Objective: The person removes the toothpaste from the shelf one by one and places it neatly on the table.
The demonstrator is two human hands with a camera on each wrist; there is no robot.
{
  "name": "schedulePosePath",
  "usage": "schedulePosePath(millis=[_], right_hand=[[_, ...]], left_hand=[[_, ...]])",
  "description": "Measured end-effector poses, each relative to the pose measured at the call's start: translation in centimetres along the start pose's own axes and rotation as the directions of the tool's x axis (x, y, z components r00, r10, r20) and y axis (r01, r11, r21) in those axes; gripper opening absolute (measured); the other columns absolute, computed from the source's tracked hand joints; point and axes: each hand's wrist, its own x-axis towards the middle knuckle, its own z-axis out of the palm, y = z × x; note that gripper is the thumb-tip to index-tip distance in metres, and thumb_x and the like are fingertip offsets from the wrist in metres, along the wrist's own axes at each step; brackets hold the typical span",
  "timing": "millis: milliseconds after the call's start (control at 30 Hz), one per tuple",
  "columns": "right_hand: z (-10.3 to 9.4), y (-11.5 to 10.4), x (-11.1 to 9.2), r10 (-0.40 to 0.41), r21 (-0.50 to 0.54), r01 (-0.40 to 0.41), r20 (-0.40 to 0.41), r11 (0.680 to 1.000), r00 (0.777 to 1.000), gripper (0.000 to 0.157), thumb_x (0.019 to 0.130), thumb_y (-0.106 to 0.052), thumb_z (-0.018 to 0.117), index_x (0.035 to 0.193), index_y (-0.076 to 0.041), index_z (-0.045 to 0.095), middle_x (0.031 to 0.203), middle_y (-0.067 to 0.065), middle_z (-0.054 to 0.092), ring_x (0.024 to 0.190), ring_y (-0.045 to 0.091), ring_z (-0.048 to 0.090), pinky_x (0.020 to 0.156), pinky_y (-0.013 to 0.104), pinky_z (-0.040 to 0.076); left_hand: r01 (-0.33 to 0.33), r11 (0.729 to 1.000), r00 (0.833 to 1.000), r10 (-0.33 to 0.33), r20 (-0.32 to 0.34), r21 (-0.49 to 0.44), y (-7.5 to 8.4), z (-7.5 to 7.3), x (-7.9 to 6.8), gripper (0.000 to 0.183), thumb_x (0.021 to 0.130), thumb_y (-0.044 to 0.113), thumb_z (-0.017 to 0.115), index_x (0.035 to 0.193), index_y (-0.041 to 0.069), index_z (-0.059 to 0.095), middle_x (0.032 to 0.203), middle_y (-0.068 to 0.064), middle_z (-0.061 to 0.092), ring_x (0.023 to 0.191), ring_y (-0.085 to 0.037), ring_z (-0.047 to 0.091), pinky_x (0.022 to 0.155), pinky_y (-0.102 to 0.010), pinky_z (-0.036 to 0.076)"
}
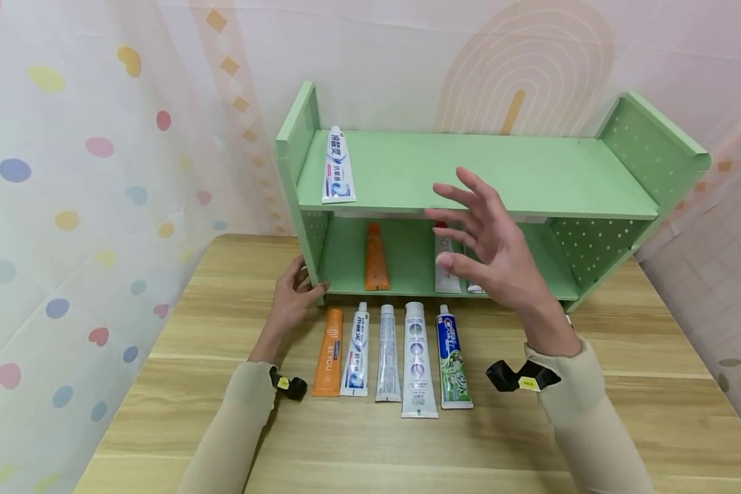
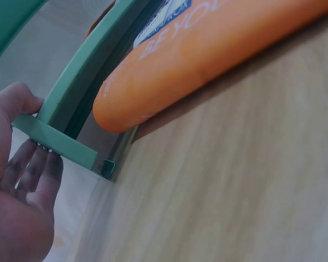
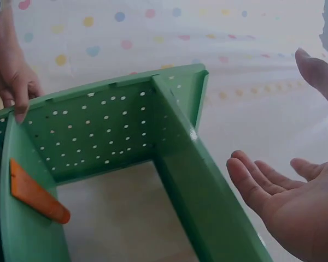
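Note:
My left hand grips the lower front corner of the green shelf's left side panel, thumb on one side and fingers on the other. In front of the shelf, my right hand hangs in the air with fingers spread and nothing in it. A white-and-blue toothpaste tube lies on the upper board at the left. On the lower board lie an orange tube and a red-capped pale tube. Another tube there is mostly hidden by my right hand.
Several toothpaste tubes lie in a row on the wooden table before the shelf: orange, white-and-blue, slim pale, large white and blue-green. A patterned curtain hangs behind.

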Motion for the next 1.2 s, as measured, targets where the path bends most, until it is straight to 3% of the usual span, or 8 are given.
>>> schedulePosePath(millis=[100,367,633,867,1200], right_hand=[[-0.1,-0.4,0.9,0.036,0.042,-0.036,0.002,0.998,0.999,0.094,0.089,0.003,0.073,0.164,-0.013,0.019,0.161,0.017,0.04,0.136,0.03,0.054,0.112,0.033,0.053],[-0.4,-1.1,3.1,0.157,0.095,-0.164,0.076,0.982,0.985,0.086,0.093,0.002,0.066,0.163,-0.022,0.022,0.161,0.015,0.04,0.136,0.029,0.055,0.112,0.035,0.054],[-0.9,-1.2,5.2,0.223,0.099,-0.237,0.128,0.966,0.966,0.075,0.096,-0.002,0.06,0.162,-0.02,0.027,0.157,0.017,0.046,0.132,0.03,0.059,0.109,0.036,0.057],[-0.9,-1.2,6.6,0.265,0.132,-0.282,0.132,0.95,0.955,0.073,0.098,-0.017,0.065,0.161,-0.021,0.029,0.157,0.021,0.046,0.129,0.028,0.062,0.108,0.038,0.057],[-0.5,-1.7,8.6,0.383,0.108,-0.394,0.114,0.913,0.917,0.069,0.101,-0.011,0.061,0.162,-0.021,0.028,0.156,0.019,0.048,0.129,0.038,0.062,0.105,0.037,0.059]], left_hand=[[0.004,1.0,1.0,-0.004,-0.002,0.002,0.0,0.0,-0.1,0.074,0.091,-0.002,0.069,0.157,0.015,0.04,0.157,-0.014,0.045,0.144,-0.033,0.047,0.121,-0.047,0.043],[-0.006,1.0,1.0,0.006,-0.001,0.001,-0.1,0.0,-0.1,0.073,0.092,-0.002,0.068,0.157,0.014,0.04,0.156,-0.015,0.046,0.143,-0.033,0.048,0.12,-0.047,0.044],[-0.005,1.0,1.0,0.004,-0.003,-0.007,-0.2,0.0,0.0,0.073,0.091,-0.003,0.068,0.157,0.014,0.04,0.155,-0.016,0.047,0.143,-0.033,0.048,0.119,-0.045,0.045],[0.007,1.0,1.0,-0.007,0.001,-0.019,0.0,0.0,0.0,0.075,0.091,-0.005,0.068,0.158,0.013,0.038,0.156,-0.017,0.046,0.144,-0.034,0.047,0.12,-0.043,0.044],[0.014,1.0,1.0,-0.014,0.019,0.004,2.5,0.4,-0.9,0.073,0.091,-0.006,0.066,0.157,0.003,0.036,0.157,-0.023,0.043,0.145,-0.038,0.045,0.121,-0.049,0.042]])
